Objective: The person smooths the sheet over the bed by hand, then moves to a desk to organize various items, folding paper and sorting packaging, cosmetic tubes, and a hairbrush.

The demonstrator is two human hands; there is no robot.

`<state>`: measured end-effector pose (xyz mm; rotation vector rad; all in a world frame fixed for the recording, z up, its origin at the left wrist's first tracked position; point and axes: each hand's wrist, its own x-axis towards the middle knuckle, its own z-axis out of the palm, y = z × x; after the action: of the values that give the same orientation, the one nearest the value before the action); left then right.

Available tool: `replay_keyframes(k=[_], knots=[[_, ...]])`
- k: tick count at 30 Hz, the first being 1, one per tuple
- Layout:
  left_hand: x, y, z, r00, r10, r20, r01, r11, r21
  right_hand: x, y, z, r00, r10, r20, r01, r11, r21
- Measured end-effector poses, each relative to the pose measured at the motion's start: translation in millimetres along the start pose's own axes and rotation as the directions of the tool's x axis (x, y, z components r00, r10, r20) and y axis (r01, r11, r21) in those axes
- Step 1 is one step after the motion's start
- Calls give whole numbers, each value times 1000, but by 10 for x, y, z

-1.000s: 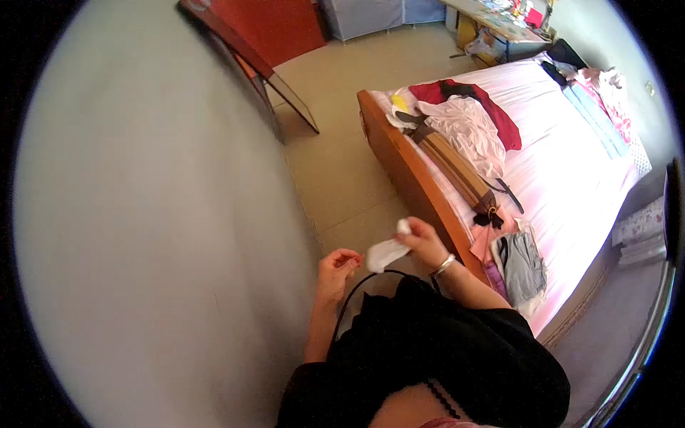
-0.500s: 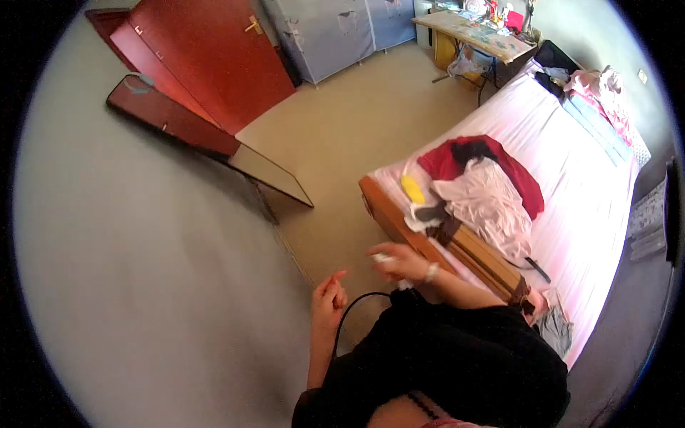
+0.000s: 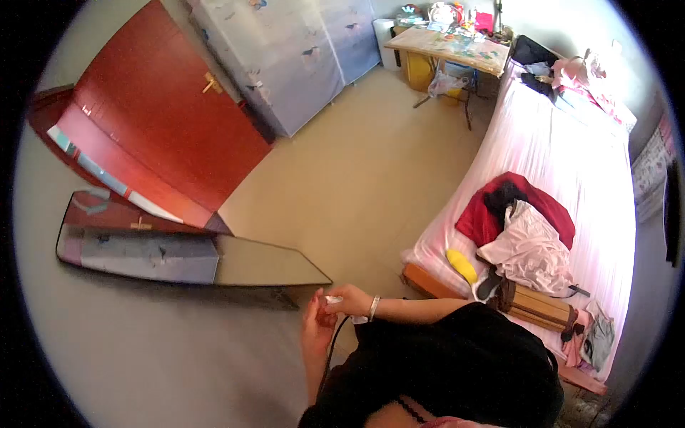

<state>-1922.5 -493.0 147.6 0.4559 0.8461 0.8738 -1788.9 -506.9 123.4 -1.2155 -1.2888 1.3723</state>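
Note:
My right hand (image 3: 351, 301) is closed around a small white object (image 3: 333, 300), perhaps a little bottle. A bit of white also shows below that hand; most of the object is hidden by my fingers. A light band (image 3: 374, 307) circles the right wrist. Close beside it, my left hand (image 3: 319, 327) is raised with loosely bent fingers and nothing visible in it. Its fingertips are very near the white object; whether they touch it I cannot tell. A black cable (image 3: 332, 353) curves down by my left forearm.
A long mirror (image 3: 143, 253) leans at the left, near a red door (image 3: 164, 107). On the right, a bed (image 3: 528, 143) holds a pink garment (image 3: 531, 250), a yellow object (image 3: 462, 265) and a wooden-slatted roll (image 3: 536, 307). A cluttered table (image 3: 449, 48) and a fabric wardrobe (image 3: 285, 64) stand behind.
My right hand has moved left with the white object, closing the gap to my left hand. The view has turned, so the mirror shows more broadly and the bed sits lower.

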Motion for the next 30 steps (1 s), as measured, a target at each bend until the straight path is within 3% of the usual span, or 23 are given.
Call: replay_keyframes(k=[1,3,4,7,9,11,17,19,20,21,23,24,26,30], knots=[[277,123,14,1000,-8,23,8,1000,-1,175,-74,-110,1000,-2,-20,2,1000,-13],[771,397,164,970,-138,202,121,988,98,457,-218,-366,991,43,-129,-19,984,179],[976,506,347,949,-208,236,182,975,126,617,-227,-495,971,170,-169,-122,957,262],[1615,638,757,942,-257,218,217,957,190,990,-408,-962,949,158,-274,-39,918,394],[2083,753,900,907,-295,302,234,947,222,1282,-357,-1291,927,182,-327,-50,927,372],[2615,827,969,845,-328,422,199,926,321,1574,-371,-1637,918,166,-359,58,840,539],[4006,1234,1434,908,-263,326,116,906,408,2706,-499,-2787,884,231,-407,114,738,665],[4386,1443,1496,944,-185,273,97,947,306,3067,-669,-3148,855,267,-444,133,715,686],[4552,1542,1586,980,-142,142,90,944,318,3240,-682,-3367,857,254,-447,176,673,719],[4759,1626,1624,978,-147,148,94,944,317,3367,-730,-3620,853,255,-454,179,675,715],[5124,1851,1550,968,-131,216,98,983,156,3565,-820,-4066,829,212,-518,318,584,747],[5292,1930,1518,966,-141,216,108,981,159,3641,-866,-4280,810,208,-548,361,559,747],[5691,2101,1507,988,-107,113,99,992,79,3760,-950,-4710,772,227,-594,410,535,738],[6551,2418,1521,995,-42,95,31,993,110,3958,-911,-5526,658,215,-722,557,507,658]])
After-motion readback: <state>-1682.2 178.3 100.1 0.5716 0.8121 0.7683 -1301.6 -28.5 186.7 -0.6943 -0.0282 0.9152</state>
